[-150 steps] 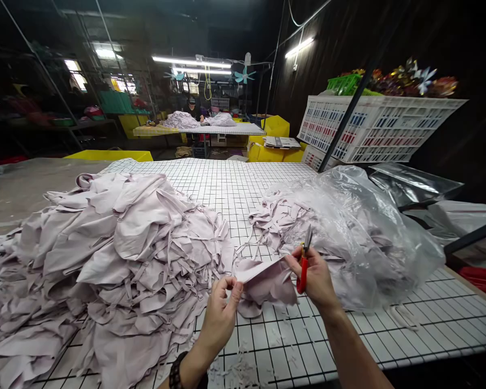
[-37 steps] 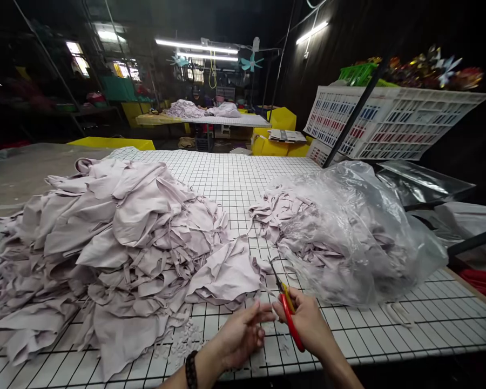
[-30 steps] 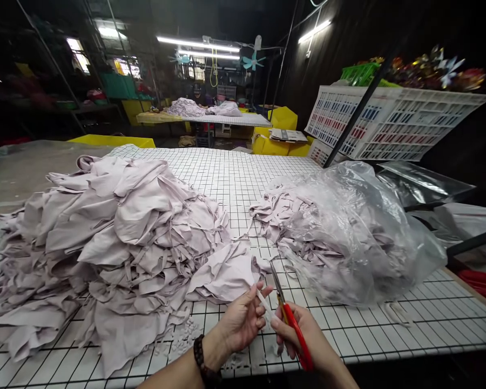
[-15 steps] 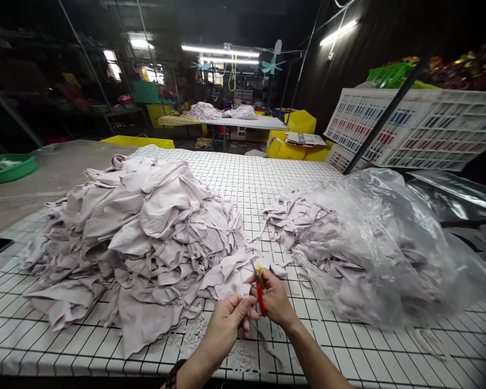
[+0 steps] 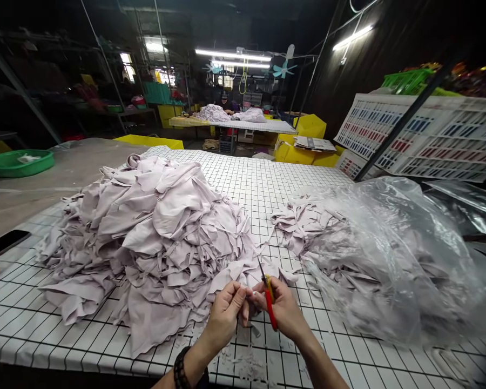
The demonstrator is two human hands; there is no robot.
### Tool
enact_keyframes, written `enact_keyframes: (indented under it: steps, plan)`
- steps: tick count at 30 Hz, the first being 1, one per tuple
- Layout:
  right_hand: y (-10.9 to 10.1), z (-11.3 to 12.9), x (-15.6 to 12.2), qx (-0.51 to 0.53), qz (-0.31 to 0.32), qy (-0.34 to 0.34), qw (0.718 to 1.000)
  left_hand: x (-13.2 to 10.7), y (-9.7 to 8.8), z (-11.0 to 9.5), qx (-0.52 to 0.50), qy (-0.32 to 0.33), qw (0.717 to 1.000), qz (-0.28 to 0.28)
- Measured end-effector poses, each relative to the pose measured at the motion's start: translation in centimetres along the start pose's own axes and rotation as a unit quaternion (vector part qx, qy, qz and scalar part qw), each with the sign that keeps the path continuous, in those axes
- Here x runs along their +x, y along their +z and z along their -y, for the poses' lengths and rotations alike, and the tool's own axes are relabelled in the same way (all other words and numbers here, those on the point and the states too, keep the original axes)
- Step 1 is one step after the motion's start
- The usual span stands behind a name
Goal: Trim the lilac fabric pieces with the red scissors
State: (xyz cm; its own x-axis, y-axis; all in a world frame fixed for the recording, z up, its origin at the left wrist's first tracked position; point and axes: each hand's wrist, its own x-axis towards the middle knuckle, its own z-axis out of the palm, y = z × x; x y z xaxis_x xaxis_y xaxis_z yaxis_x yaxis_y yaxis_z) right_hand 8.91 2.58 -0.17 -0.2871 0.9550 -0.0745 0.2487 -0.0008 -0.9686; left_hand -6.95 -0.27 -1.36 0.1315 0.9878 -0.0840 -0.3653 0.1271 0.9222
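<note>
Spread earlier, the left hand [image 5: 228,311] now pinches pale fabric [image 5: 247,284] — the right hand [image 5: 282,309] holding red-handled scissors [image 5: 270,307].

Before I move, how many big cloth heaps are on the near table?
2: the left heap, uncovered, and the right heap, partly under clear plastic, which may hide more.

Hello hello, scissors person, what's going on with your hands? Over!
Right hand: gripping red-handled scissors, blades pointing away. Left hand: closed in a pinch beside it, contents hard to see. Pale fabric piece just beyond; small scraps scattered below.
</note>
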Motion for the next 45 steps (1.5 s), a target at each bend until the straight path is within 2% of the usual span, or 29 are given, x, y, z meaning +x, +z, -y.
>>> enact_keyframes:
  steps: [2, 5, 10, 19, 34, 40, 43, 45]
  plan:
    - [-1.6, 0.8, -0.7, -0.102, -0.009, -0.011, 0.995, 0.2, 0.0, 0.1, 0.008, 0.010, 1.000, -0.010]
    - [-3.2, 1.5, -1.9, -0.236, 0.008, -0.024, 0.971, 0.3, -0.1, -0.2, 0.068, 0.028, 0.997, -0.004]
    - [-2.8, 1.5, -2.7, -0.324, 0.025, -0.017, 0.946, 0.3, 0.0, -0.6, 0.160, 0.049, 0.986, 0.011]
    - [-2.2, 1.8, -2.4, -0.352, 0.019, -0.035, 0.935, 0.0, -0.5, -0.5, 0.192, 0.047, 0.980, 0.034]
    - [-2.2, 0.4, -2.6, -0.423, -0.010, -0.053, 0.905, -0.2, -0.3, -0.7, 0.180, 0.014, 0.982, 0.059]
    - [-2.1, -0.5, -2.5, -0.405, -0.018, -0.052, 0.913, 0.1, -0.5, -0.4, 0.205, 0.010, 0.977, 0.060]
    - [-2.6, -0.8, -2.7, -0.347, -0.014, -0.020, 0.937, 0.6, -0.9, 0.1, 0.308, 0.066, 0.949, 0.024]
    - [-3.5, -1.1, -2.8, -0.296, -0.028, 0.017, 0.955, 1.1, -1.5, 0.9, 0.418, 0.106, 0.902, -0.026]
